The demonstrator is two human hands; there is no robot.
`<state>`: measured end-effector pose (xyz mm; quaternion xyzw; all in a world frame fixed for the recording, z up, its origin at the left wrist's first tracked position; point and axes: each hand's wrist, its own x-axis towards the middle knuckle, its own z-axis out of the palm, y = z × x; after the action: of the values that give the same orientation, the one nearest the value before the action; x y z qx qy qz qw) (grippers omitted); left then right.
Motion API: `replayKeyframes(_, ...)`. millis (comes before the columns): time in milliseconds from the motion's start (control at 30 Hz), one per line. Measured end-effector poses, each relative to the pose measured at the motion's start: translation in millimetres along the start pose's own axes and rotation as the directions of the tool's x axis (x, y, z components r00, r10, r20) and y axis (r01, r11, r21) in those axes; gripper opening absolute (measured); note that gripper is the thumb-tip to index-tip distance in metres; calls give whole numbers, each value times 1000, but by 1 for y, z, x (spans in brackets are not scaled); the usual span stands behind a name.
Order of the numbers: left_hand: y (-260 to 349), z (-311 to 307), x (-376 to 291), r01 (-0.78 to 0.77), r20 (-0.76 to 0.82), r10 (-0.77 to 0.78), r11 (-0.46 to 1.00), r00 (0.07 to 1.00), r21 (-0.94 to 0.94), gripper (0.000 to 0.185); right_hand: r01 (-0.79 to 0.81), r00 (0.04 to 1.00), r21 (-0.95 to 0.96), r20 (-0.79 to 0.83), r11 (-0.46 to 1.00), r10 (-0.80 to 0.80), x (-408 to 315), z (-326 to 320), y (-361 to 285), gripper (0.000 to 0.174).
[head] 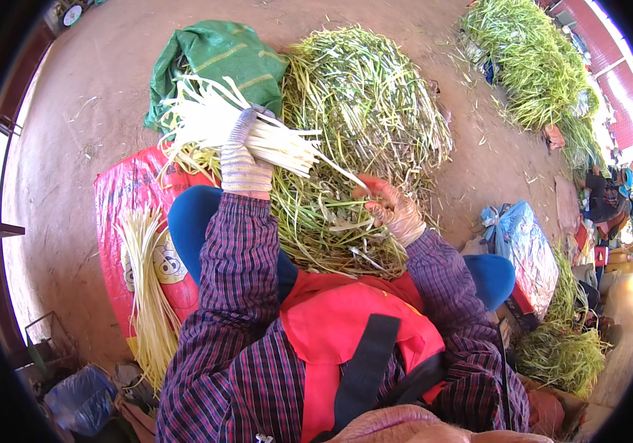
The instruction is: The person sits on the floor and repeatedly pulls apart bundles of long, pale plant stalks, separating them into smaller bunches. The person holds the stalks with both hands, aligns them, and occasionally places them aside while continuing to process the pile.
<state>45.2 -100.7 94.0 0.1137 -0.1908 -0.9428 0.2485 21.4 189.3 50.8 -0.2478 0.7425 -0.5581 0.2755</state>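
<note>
My left hand [245, 158], in a striped knit glove, is wrapped around a thick bundle of pale, blanched-looking stalks [283, 145]. Their whitish, splayed ends fan out to the left, over a green woven sack [211, 61]. One thin stalk [341, 169] runs from the bundle to my right hand [391, 207], whose thumb and fingers close at its end. That hand wears a thin, stained glove. Beneath both hands spreads a large heap of green and yellowish leafy stalks [366, 105], reaching up to my lap.
Left of my knee, a second bunch of pale stalks [153, 299] lies on a red printed sack [122, 194]. To the right are a tied blue-and-clear plastic bag [526, 249] and a smaller green heap [562, 354]. Another long green heap [538, 66] lies farther off, with a person [604, 194] below it.
</note>
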Motion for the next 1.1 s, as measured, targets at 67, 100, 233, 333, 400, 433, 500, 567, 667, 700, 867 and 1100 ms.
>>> replayKeyframes(67, -3, 0, -1, 21, 44, -19, 999, 999, -30, 14, -129, 992, 140, 9, 982, 129, -3, 8, -6, 42)
replayKeyframes(100, -5, 0, -2, 34, 29, -33, 999, 999, -35, 16, -232, 973, 97, 3, 968, 233, -5, 9, -10, 35)
replayKeyframes(233, -26, -1, -11, 183, 64, -182, 983, 981, -6, 26, -2, 970, 134, -240, 991, 35, -10, 0, -39, 23)
replayKeyframes(333, -63, -2, -25, 285, 120, -298, 952, 947, 116, 38, 122, 962, -53, -241, 991, -131, 6, -9, -56, 20)
replayKeyframes(400, -85, -8, -38, 369, 162, -390, 918, 907, 143, 40, 136, 969, -456, -122, 880, -213, 14, -9, -56, 20)
replayKeyframes(433, -95, -11, -45, 391, 147, -413, 907, 899, 159, 39, 130, 972, -709, -46, 693, -228, 19, -8, -53, 21)
replayKeyframes(500, -106, -17, -53, 494, 36, -500, 864, 865, 99, 37, 89, 970, -751, -85, 654, -230, 15, -1, -41, 20)
replayKeyframes(567, -108, -20, -53, 573, 27, -575, 817, 817, 62, 34, 73, 955, -664, -170, 744, -245, 9, 2, -31, 20)
replayKeyframes(667, -107, -16, -53, 605, 40, -607, 795, 794, 53, 31, 88, 940, -642, -200, 761, -278, 3, 5, -27, 17)
replayKeyframes(700, -105, -13, -53, 603, 30, -606, 794, 795, 73, 30, 185, 911, -630, -178, 754, -373, 2, 5, -29, 17)
replayKeyframes(867, -91, 7, -50, 606, 88, -607, 795, 790, 37, 28, -63, 976, -129, -217, 990, 34, -18, -12, -56, 27)
replayKeyframes(1100, -84, 42, -60, 539, 105, -541, 841, 834, 47, 26, 504, 668, -380, -399, 776, -629, -30, -28, -82, 34)
